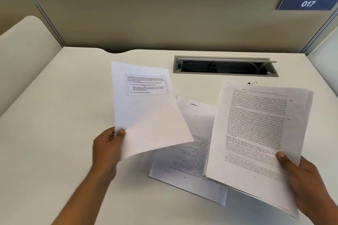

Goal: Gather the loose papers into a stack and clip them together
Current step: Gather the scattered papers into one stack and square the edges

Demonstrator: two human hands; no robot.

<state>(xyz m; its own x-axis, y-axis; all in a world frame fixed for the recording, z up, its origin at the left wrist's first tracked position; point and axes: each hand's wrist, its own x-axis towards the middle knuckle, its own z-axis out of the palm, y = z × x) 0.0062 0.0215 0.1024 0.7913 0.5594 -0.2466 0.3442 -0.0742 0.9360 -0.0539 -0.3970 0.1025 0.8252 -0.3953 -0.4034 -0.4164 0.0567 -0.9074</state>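
My left hand (108, 149) pinches the lower left corner of a single sheet (146, 115) with a small printed box near its top, holding it lifted over the desk. My right hand (301, 179) grips the lower right edge of a stack of several printed pages (256, 133), thumb on top, tilted up off the desk. Between them more printed sheets (190, 160) lie flat on the desk, partly under both held papers. A black binder clip (252, 83) peeks out just behind the top edge of the stack.
The white desk (54, 142) has an open cable slot (225, 66) at the back. A beige partition (164, 22) with a blue "017" label (307, 3) closes the far side. A cream chair back (23, 55) stands at the left.
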